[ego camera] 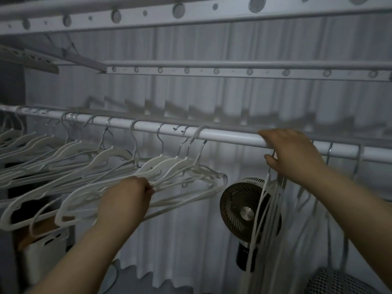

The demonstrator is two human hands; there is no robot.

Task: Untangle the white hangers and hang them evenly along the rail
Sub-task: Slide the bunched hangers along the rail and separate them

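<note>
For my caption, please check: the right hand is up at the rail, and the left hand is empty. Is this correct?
One part is wrong. The head view shows the left hand is not empty: it grips the tangled hangers. The right hand is up at the rail, as you wrote.
</note>
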